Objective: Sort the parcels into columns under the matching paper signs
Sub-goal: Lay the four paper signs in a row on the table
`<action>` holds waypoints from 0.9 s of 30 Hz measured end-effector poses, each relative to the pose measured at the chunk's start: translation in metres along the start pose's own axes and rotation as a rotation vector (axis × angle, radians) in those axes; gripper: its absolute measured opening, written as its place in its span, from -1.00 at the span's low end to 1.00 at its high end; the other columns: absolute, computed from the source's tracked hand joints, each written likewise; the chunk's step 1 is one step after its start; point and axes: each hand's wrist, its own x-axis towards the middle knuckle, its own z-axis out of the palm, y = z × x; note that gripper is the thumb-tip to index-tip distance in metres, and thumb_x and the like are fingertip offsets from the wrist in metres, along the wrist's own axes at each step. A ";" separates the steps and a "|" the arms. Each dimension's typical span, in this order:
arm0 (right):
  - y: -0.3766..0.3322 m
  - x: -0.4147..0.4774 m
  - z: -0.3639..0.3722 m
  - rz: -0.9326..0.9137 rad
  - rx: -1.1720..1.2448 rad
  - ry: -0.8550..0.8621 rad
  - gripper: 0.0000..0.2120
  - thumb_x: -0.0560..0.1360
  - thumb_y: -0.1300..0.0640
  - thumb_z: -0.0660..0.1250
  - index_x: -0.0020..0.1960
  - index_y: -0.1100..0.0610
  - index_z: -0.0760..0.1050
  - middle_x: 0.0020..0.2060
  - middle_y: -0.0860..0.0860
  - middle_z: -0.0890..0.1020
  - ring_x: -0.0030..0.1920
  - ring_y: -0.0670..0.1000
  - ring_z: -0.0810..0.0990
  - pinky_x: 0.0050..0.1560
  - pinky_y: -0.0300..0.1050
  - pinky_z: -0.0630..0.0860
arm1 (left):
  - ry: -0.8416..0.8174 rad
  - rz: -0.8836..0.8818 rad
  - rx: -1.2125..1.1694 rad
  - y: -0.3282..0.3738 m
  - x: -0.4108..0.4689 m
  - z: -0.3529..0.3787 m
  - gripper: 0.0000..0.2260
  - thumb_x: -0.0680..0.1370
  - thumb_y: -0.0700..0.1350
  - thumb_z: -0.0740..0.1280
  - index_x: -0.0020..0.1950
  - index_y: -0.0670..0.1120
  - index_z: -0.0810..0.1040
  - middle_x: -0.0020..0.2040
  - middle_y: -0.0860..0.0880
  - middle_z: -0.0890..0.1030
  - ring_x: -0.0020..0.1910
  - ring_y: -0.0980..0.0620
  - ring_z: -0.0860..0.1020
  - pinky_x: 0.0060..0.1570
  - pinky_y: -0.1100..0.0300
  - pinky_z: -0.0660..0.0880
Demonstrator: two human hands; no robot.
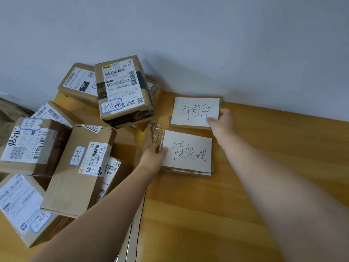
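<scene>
Two white paper signs on cardboard backing lie on the wooden table (pixel 264 167). The far sign (pixel 194 111) sits by the wall; my right hand (pixel 221 121) grips its right edge. The near sign (pixel 188 152) lies just below it; my left hand (pixel 154 155) pinches its left edge. A heap of several brown parcels fills the left side: a tall box with a blue-bordered sticker (pixel 122 89), a box marked 15H (pixel 79 83), a long box (pixel 81 167), a box with handwritten digits (pixel 30 142) and a low box at front left (pixel 22 207).
A grey wall (pixel 207 44) runs close behind the signs. Flat cardboard strips (pixel 153 133) lie between the parcel heap and the signs. Bare wood spreads to the right of the signs and toward the front.
</scene>
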 end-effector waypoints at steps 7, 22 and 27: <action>0.006 0.017 0.007 -0.112 -0.320 0.029 -0.46 0.45 0.06 0.46 0.30 0.19 0.30 0.16 0.11 0.57 0.13 0.15 0.57 0.00 -0.08 0.48 | -0.023 -0.009 -0.060 0.003 0.014 0.008 -0.76 0.62 -0.05 0.22 0.25 -0.09 0.47 0.06 -0.02 0.59 0.04 -0.01 0.57 0.05 0.12 0.50; 0.038 -0.031 -0.063 -0.193 -0.253 -0.131 -0.53 0.55 -0.11 0.28 0.31 0.16 0.37 0.26 0.06 0.44 0.17 0.01 0.48 0.02 -0.21 0.37 | 0.058 0.009 -0.215 0.019 -0.010 0.031 -0.89 0.61 -0.03 0.25 0.09 -0.03 0.48 0.09 -0.05 0.61 0.10 -0.07 0.57 0.17 -0.03 0.52; 0.060 -0.062 -0.097 -0.049 -0.003 -0.299 -0.55 0.57 -0.12 0.24 0.32 0.15 0.32 -0.01 -0.10 0.51 -0.05 -0.08 0.55 -0.16 -0.20 0.52 | 0.118 0.084 -0.294 0.019 -0.037 0.056 -0.78 0.62 -0.03 0.23 0.20 -0.10 0.45 0.07 -0.01 0.58 -0.01 0.03 0.55 -0.03 0.16 0.50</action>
